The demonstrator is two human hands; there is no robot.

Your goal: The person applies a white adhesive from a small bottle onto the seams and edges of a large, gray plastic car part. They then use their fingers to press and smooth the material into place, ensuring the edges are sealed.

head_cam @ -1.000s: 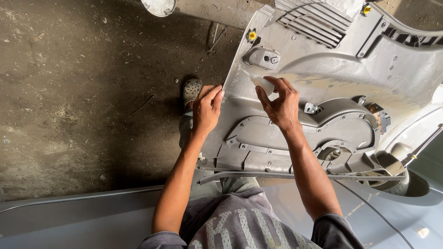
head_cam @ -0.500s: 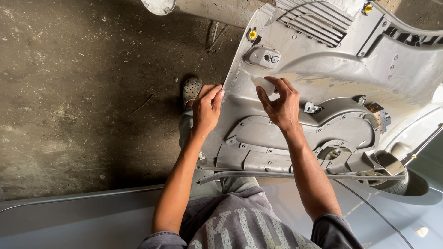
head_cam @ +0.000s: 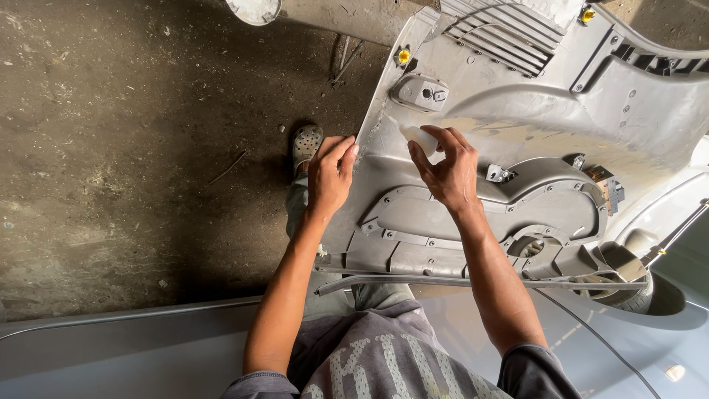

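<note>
A large grey plastic door panel (head_cam: 561,111) lies inner side up in front of me, with ribs, a grille and yellow clips (head_cam: 404,55). My left hand (head_cam: 330,177) grips the panel's left edge, fingers curled over it. My right hand (head_cam: 447,170) rests on the panel's middle and pinches a small white piece (head_cam: 418,137) against the surface with its fingertips.
Bare concrete floor (head_cam: 133,148) spreads to the left. My shoe (head_cam: 305,144) stands on it under the panel's edge. A grey car body surface (head_cam: 125,347) runs along the bottom. A thin black cable (head_cam: 591,332) and a trim strip (head_cam: 443,281) cross below the panel.
</note>
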